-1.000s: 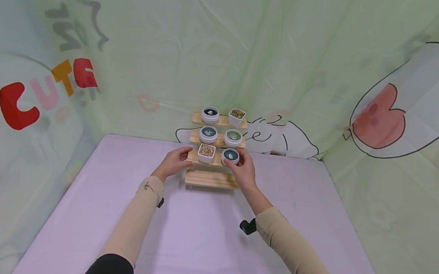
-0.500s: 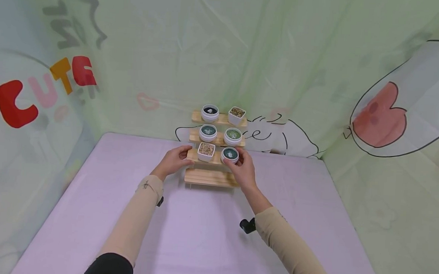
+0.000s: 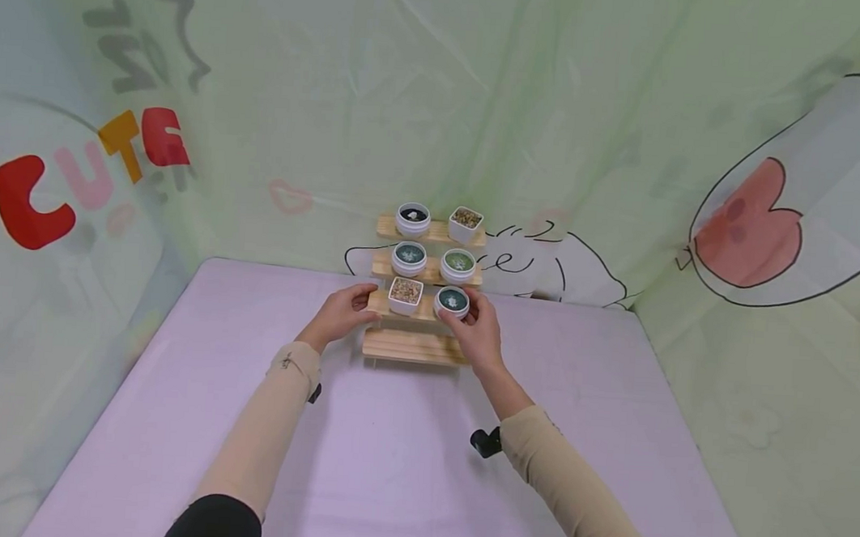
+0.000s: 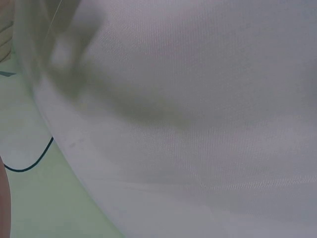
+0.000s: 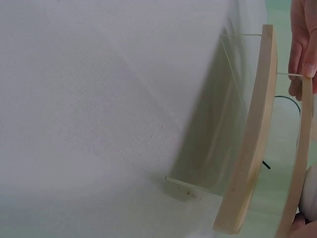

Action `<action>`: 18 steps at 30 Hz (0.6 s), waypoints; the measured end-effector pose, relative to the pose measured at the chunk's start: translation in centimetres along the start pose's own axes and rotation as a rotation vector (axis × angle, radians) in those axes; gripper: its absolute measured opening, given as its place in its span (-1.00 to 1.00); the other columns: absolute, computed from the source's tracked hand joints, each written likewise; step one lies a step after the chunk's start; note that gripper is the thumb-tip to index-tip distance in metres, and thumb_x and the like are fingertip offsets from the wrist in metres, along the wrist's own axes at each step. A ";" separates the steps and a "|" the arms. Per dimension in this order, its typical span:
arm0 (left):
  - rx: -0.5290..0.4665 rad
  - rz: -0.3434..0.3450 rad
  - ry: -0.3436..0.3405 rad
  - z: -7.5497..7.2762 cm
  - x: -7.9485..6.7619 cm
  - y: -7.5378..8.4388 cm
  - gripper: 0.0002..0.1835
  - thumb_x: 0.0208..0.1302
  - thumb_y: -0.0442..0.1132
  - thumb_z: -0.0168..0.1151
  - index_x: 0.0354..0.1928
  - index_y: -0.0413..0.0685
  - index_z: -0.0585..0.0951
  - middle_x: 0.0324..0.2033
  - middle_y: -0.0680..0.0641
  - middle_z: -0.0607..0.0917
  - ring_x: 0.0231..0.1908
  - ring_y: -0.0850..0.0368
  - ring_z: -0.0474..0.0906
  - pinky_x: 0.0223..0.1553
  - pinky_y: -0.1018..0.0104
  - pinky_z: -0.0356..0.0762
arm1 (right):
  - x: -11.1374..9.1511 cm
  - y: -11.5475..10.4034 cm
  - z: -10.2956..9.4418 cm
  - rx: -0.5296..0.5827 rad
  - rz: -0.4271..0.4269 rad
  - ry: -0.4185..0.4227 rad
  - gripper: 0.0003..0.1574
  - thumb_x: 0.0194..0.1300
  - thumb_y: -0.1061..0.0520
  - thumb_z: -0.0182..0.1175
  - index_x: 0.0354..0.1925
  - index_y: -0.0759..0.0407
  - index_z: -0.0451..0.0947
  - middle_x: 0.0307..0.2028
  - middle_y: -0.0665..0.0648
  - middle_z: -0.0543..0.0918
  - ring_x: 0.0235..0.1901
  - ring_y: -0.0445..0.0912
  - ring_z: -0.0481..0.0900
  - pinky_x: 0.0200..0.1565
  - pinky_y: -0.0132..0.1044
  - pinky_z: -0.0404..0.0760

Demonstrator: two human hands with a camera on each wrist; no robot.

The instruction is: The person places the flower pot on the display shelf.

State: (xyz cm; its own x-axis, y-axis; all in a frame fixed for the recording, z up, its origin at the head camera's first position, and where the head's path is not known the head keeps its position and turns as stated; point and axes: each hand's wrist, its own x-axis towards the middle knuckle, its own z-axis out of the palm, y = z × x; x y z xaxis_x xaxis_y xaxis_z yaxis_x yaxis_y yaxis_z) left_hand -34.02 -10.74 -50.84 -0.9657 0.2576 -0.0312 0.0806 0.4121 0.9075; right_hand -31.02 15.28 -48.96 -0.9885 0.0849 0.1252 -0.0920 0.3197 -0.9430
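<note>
A tiered wooden display stand [image 3: 413, 347] with clear supports stands near the back of the table. My left hand [image 3: 340, 314] grips the left end of its second tier from the front, thumb in front and fingers behind. On that tier's right end sits a small round white pot [image 3: 452, 302] with dark green contents, which my right hand [image 3: 479, 336] pinches between thumb and fingers. Beside it is a square white pot [image 3: 405, 296] of brownish grains. In the right wrist view, the left hand [image 5: 303, 49] touches a wooden board's end; the pot [image 5: 310, 196] is partly cut off.
Higher tiers carry a teal-filled round pot [image 3: 409, 258], a green-filled round pot [image 3: 458, 265], a dark-filled round pot [image 3: 413, 220] and a square pot [image 3: 465, 223] of grains. The table has a pale lilac cloth [image 3: 376, 460]. A printed curtain [image 3: 321, 117] hangs close behind.
</note>
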 end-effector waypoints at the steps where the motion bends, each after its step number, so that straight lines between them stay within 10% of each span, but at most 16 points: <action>1: 0.004 0.000 0.000 0.0 0.0 0.0 -0.25 0.23 -0.24 0.39 0.41 -0.24 0.30 0.33 -0.25 0.40 0.28 -0.07 0.40 0.30 0.21 0.41 | 0.0 0.0 0.0 -0.001 0.001 0.001 -0.19 0.18 0.15 0.41 0.31 0.28 0.29 0.18 0.23 0.44 0.17 -0.02 0.45 0.23 -0.30 0.50; 18: 0.034 0.011 -0.009 0.0 0.2 -0.4 -0.24 0.23 -0.19 0.39 0.41 -0.22 0.30 0.36 -0.23 0.37 0.30 -0.08 0.38 0.30 0.19 0.40 | 0.0 0.2 0.2 -0.004 0.003 0.010 -0.17 0.17 0.15 0.42 0.32 0.27 0.29 0.21 0.23 0.40 0.19 -0.02 0.43 0.25 -0.31 0.49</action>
State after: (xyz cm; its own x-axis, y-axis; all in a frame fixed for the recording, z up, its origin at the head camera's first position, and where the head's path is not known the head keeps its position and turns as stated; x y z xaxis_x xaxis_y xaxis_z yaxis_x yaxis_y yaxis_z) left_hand -34.29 -10.89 -51.20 -0.9627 0.2695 -0.0254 0.0993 0.4390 0.8930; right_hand -31.05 15.14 -49.17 -0.9875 0.0953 0.1253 -0.0884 0.3227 -0.9424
